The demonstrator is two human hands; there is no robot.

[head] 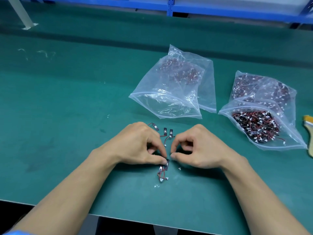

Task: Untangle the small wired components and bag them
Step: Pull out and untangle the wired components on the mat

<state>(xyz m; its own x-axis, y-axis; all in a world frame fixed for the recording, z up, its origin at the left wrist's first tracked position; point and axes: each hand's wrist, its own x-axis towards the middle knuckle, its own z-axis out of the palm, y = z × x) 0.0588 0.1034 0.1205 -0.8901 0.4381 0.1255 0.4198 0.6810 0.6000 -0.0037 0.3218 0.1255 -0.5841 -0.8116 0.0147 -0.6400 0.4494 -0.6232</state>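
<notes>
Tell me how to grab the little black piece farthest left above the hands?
Probably pinch its flat black body across the long edges, coming from above: it lies flat on the mat, and its thin wire would just bend or snag.

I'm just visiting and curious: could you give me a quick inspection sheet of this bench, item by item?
Surface: green mat, scuffed, with a few white bits.
Job's things: tangled wired parts under the fingers; three loose parts beyond the hands; middle bag open, partly filled; right bag open, crammed.
Clutter: yellowish tool at the right edge, cut off.
Grippers: left hand pinches a tangled part; right hand curled beside it, grip unclear.
Cables: only the parts' thin red wires.
Surroundings: blue shelf frame, white post.
</notes>
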